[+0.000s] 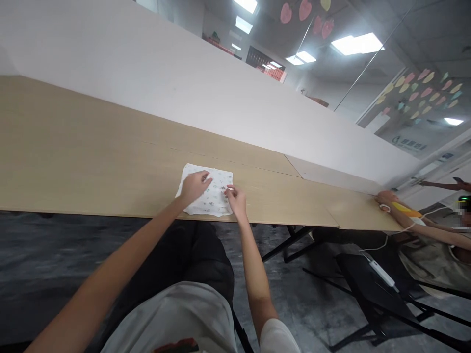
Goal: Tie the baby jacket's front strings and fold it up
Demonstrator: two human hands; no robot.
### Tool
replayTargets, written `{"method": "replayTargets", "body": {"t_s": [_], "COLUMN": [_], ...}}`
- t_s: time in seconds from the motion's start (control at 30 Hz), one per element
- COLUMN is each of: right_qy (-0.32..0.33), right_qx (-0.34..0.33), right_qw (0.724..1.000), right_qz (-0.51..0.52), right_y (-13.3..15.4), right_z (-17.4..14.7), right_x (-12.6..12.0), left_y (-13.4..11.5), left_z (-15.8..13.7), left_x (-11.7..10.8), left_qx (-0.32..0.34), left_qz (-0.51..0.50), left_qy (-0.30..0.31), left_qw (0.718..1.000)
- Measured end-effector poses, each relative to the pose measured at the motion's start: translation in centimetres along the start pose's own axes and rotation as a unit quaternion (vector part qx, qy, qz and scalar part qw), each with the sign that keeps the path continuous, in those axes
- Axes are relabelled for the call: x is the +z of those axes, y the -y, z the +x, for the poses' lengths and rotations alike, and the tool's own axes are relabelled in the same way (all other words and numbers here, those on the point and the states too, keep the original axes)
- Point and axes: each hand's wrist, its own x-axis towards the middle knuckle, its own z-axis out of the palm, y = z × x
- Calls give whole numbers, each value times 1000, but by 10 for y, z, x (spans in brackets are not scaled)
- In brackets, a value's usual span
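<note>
A small white cloth [216, 182] with a faint printed pattern lies flat on the long wooden table [81, 162], close to its near edge. My left hand [195, 187] rests on the cloth's left half, fingers curled down onto the fabric. My right hand [236, 198] pinches the cloth at its right side between thumb and fingers. Both of my forearms reach in from below.
A white partition wall [154, 73] runs along the table's far side. Another person's arm [412, 215] lies on the table's right end, with a white cable [382, 245] hanging beside it. A black folding frame [368, 289] stands on the floor at right.
</note>
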Motion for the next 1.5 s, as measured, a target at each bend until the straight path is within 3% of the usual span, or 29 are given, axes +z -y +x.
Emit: {"method": "replayTargets", "body": {"t_s": [0.17,0.37,0.53,0.67,0.83,1.13,1.23,1.33,1.5], "right_qy": [20,28,58,76,81,97,103,114,111], "right_qx": [46,47,33,37,4,-62,-96,-129,-181], "right_qw": [997,994,984,979,973,944,927,918,922], "right_qz": [-49,-95,-168,-185,-218,-308,-348,-358,-324], "right_y": [-16,-13,-7,-9,-8,-12,-11,-9,-20], "right_z": [8,15,21,22,22,13,9,3,-10], "right_x": [12,18,18,15,11,18,17,5,-30], "left_y": [-2,14,29,54,78,103,109,115,126], "left_z": [-13,-22,-30,-40,-47,-60,-61,-58,-58], "left_x": [42,44,31,11,-8,-5,-14,-34,-63], "left_qx": [72,184,208,187,161,154,175,175,155], "left_qz": [51,80,79,113,126,47,21,-12,-65], "left_qy": [76,146,145,119,134,182,219,245,211], "left_qw": [993,969,964,969,970,970,960,953,963]}}
